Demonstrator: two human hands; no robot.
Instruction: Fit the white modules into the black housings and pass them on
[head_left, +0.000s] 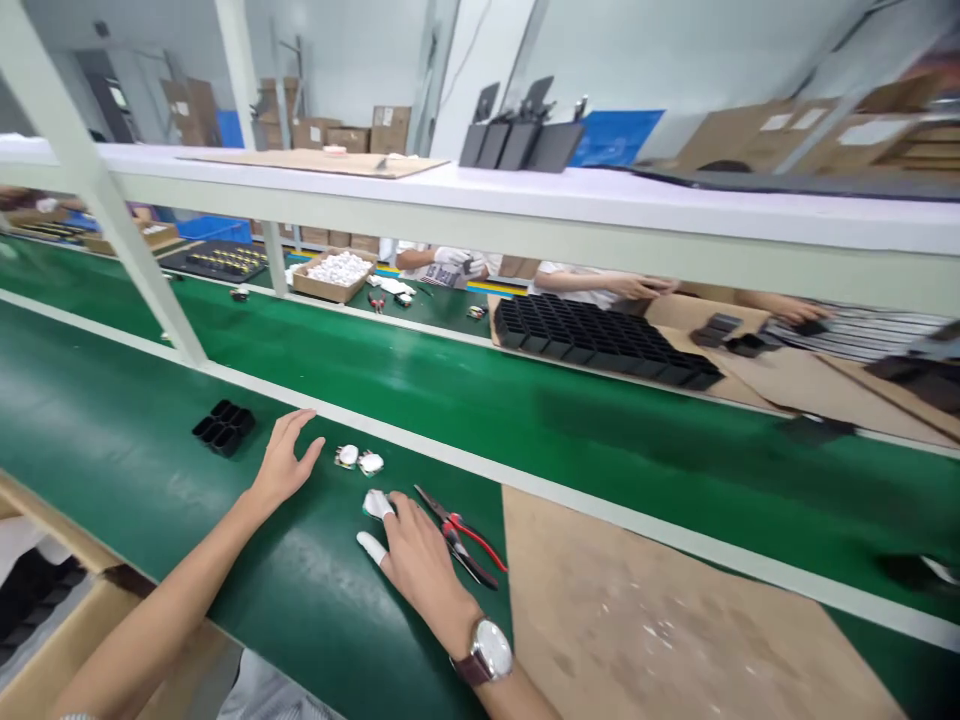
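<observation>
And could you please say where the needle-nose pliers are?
In the head view, the needle-nose pliers lie between the right hand and the brown board to its right.

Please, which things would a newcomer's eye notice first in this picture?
A green conveyor belt crosses the view diagonally. Beyond it, rows of black open-topped cases stand right of centre. Nearer, red-handled needle-nose pliers lie beside the right hand, whose thumb wears a white finger cot.

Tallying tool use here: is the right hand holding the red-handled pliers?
No, the pliers lie on the green bench beside the right hand.
</observation>
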